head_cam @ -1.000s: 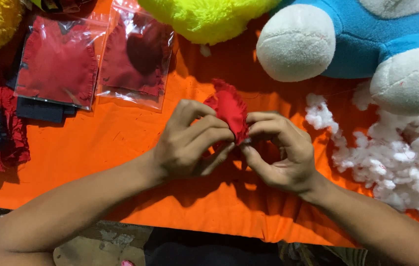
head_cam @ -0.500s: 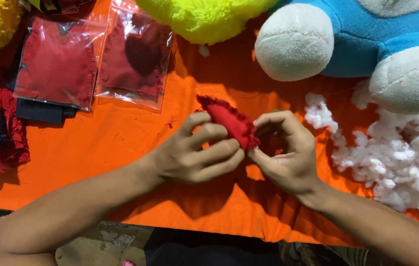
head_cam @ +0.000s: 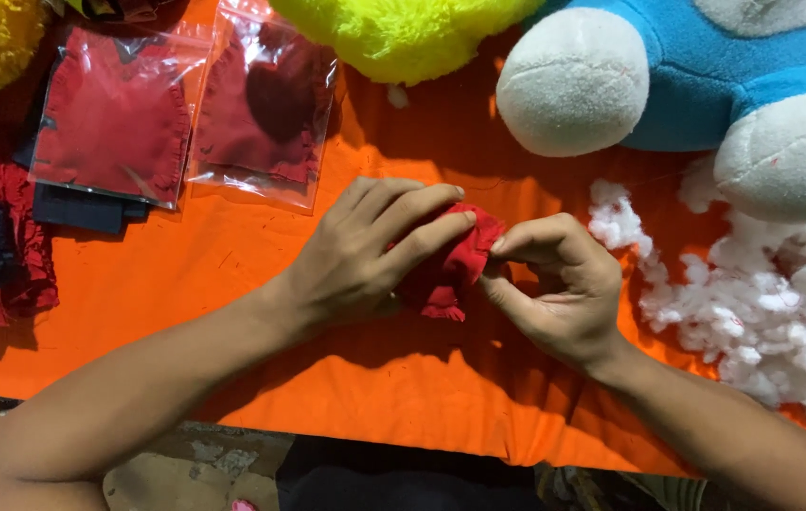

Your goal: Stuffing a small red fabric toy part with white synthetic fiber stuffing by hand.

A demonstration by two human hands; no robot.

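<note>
Small red fabric piece sits mid-worktop on orange cloth, pinched between your hands. Left hand clamps over its left side, fingers laid across top. Right hand pinches its right end. Long axis tilts upper right to lower left. White stuffing near right edge.

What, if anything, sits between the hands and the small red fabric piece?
Nothing visible. The left hand wraps over the red fabric piece, and the right hand pinches its right edge. The white stuffing lies apart, to the right.
</note>
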